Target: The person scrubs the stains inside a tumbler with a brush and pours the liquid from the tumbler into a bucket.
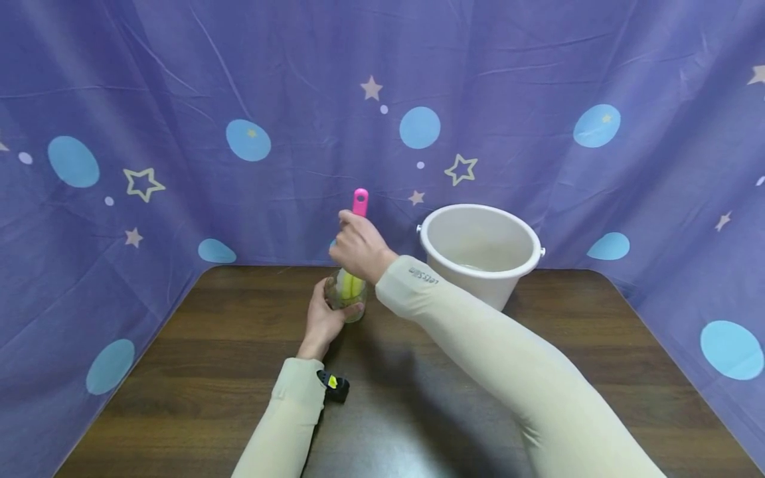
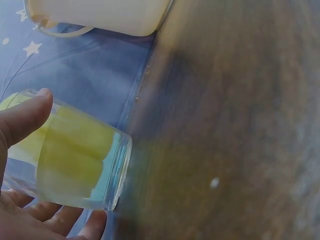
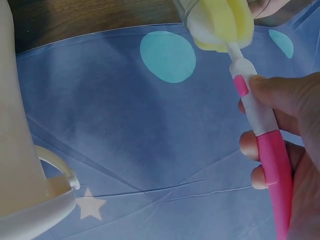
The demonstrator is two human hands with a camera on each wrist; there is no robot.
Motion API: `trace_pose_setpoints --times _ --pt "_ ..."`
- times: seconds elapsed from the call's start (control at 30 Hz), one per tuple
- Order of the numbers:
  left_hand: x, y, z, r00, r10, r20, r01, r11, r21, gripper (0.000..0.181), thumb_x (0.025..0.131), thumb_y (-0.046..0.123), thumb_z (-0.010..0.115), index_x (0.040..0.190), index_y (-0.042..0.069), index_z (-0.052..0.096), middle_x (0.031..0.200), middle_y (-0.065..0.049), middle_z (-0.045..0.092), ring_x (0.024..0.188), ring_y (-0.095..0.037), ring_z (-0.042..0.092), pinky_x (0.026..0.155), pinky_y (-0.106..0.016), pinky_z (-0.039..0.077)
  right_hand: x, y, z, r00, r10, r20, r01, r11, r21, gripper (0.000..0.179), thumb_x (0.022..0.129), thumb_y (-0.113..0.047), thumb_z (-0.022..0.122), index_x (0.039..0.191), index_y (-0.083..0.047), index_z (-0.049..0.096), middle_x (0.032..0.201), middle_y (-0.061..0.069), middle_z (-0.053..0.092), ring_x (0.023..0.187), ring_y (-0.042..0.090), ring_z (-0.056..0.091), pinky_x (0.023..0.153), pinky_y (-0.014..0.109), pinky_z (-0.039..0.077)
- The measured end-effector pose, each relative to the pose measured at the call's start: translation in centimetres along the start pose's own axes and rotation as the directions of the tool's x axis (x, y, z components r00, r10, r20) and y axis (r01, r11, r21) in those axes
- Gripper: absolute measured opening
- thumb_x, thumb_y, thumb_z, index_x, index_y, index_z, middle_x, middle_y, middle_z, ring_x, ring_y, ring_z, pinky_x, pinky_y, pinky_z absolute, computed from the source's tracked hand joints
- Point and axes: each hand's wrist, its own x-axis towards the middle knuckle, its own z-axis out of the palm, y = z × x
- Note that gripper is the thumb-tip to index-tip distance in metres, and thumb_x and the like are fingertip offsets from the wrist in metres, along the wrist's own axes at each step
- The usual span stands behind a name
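Observation:
My left hand (image 1: pixel 323 320) grips a clear drinking glass (image 1: pixel 357 312) near the back of the table, thumb on one side and fingers on the other. In the left wrist view the glass (image 2: pixel 112 165) has a yellow sponge head pressed inside it. That sponge (image 3: pixel 225 22) belongs to a bottle brush with a pink and white handle (image 3: pixel 272 155). Around this handle curl the fingers of my right hand (image 1: pixel 361 247), above the glass, with the thumb lying along the white part. The pink handle end (image 1: pixel 360 199) sticks up past the hand.
A whitish bucket (image 1: pixel 472 279) with a bail handle stands at the back, right of the glass. Behind the brown wooden table (image 1: pixel 239 398) hangs a purple curtain (image 1: pixel 311 99) with stars and blue dots. My left wrist bears a black strap device (image 1: pixel 336 385).

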Motion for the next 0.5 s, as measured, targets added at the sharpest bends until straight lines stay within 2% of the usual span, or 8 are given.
trace_pose_setpoints --times 0.33,0.5 --pt "0.23 0.06 0.0 1.0 0.009 0.002 -0.009 1.0 0.003 0.089 0.071 0.016 0.085 0.143 0.012 0.032 0.14 -0.011 0.042 0.122 -0.03 0.043 0.101 -0.045 0.037 -0.61 0.38 -0.2 0.999 -0.035 0.002 0.034 0.996 0.081 0.01 0.084 -0.025 0.06 0.088 -0.023 0.069 0.08 -0.006 0.069 0.082 0.018 0.058 0.098 0.037 0.026" --pt "0.19 0.07 0.09 1.0 0.011 0.0 -0.011 1.0 -0.002 0.089 0.07 0.015 0.085 0.142 0.011 0.033 0.141 -0.011 0.042 0.125 -0.029 0.042 0.105 -0.044 0.034 -0.87 0.61 -0.28 0.998 -0.065 -0.012 0.066 0.994 0.088 0.009 0.081 -0.026 0.062 0.087 -0.022 0.067 0.078 -0.006 0.067 0.08 0.018 0.058 0.096 0.036 0.027"
